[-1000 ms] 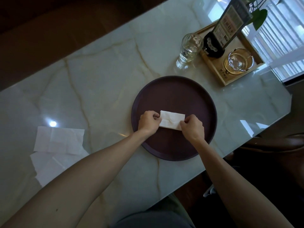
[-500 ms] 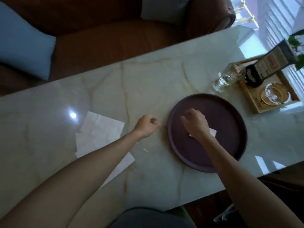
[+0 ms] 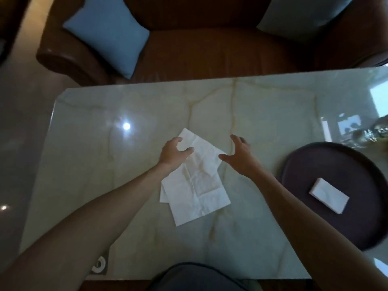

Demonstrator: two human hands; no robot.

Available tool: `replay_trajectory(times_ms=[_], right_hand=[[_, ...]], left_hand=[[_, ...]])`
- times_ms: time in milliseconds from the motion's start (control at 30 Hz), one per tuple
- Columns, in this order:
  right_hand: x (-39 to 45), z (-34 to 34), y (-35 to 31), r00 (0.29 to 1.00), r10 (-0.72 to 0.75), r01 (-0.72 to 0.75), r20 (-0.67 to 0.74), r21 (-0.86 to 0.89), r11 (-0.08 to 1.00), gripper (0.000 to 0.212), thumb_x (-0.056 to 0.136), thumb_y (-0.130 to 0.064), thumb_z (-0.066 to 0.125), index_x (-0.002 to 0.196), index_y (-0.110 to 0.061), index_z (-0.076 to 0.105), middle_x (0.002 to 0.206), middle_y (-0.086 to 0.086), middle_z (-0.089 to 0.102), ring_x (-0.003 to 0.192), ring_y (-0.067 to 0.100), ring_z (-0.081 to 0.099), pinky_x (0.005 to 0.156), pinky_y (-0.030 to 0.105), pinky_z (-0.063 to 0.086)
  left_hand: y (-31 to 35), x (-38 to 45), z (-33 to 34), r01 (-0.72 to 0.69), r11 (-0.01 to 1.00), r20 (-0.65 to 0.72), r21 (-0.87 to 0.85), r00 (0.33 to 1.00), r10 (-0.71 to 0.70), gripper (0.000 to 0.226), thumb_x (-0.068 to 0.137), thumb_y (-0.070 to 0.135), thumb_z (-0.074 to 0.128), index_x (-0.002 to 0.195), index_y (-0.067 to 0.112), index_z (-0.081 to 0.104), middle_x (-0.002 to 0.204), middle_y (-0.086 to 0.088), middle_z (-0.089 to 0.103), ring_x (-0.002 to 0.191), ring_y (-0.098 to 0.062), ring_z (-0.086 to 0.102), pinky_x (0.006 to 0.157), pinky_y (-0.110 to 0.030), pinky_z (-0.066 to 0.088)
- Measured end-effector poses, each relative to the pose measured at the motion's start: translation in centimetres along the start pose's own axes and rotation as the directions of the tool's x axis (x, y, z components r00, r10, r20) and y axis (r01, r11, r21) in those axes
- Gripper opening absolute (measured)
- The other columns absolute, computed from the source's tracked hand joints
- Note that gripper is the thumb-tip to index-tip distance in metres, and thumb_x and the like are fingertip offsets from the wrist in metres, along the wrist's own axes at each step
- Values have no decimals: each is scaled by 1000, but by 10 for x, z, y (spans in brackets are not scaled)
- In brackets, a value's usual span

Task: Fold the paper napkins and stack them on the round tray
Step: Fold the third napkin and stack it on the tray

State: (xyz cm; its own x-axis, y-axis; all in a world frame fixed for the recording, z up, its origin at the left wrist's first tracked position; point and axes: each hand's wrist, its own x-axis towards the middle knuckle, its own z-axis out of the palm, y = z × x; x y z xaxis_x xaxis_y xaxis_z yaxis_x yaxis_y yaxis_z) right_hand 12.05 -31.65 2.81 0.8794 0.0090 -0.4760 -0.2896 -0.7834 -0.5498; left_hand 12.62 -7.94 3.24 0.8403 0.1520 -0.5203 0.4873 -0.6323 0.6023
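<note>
both hands are empty and spread over the loose pile of unfolded napkins (image 3: 194, 181) lying flat on the marble table (image 3: 273, 114), near its middle. the left hand (image 3: 173, 153) hovers over the pile's far-left part, fingers curled and thumb apart, not pinching anything; the right hand (image 3: 239, 155) is splayed just beside the pile's right corner. one folded napkin (image 3: 328, 195) already lies on the round tray (image 3: 315, 169), well to the right of the pile. the step in hand looks like taking the next sheet, and the care is in lifting only one: the pile seems to be two or three overlapping sheets set at different angles, though in this dim light i cannot tell how many. pinch a free corner of the topmost sheet while the other hand lightly pins the ones under it, peel it clear, then lay it square on bare marble before creasing. thin tissue tears and drags its neighbours, so lift slowly.
</note>
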Motion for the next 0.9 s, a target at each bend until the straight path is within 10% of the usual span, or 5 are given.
replay_trajectory(times_ms=[433,900], right_hand=[[30,75,-31,993,102,-115,-60,-313,943,71,89,-37,72,145,-10,36,146,15,43,133,37,43,103,53,44],[52,77,-20,971,240,-236,-14,-244,941,50,82,-33,73,124,-13,55,127,14,56,122,35,46,99,44,40]], left_hand=[[-51,68,-17,54,995,40,80,998,-57,84,77,45,83,144,13,46,142,-15,50,128,-31,53,99,-30,43],[-36,78,14,16,967,38,253,999,-26,30,80,29,76,106,16,68,119,-8,69,113,-31,61,92,-39,52]])
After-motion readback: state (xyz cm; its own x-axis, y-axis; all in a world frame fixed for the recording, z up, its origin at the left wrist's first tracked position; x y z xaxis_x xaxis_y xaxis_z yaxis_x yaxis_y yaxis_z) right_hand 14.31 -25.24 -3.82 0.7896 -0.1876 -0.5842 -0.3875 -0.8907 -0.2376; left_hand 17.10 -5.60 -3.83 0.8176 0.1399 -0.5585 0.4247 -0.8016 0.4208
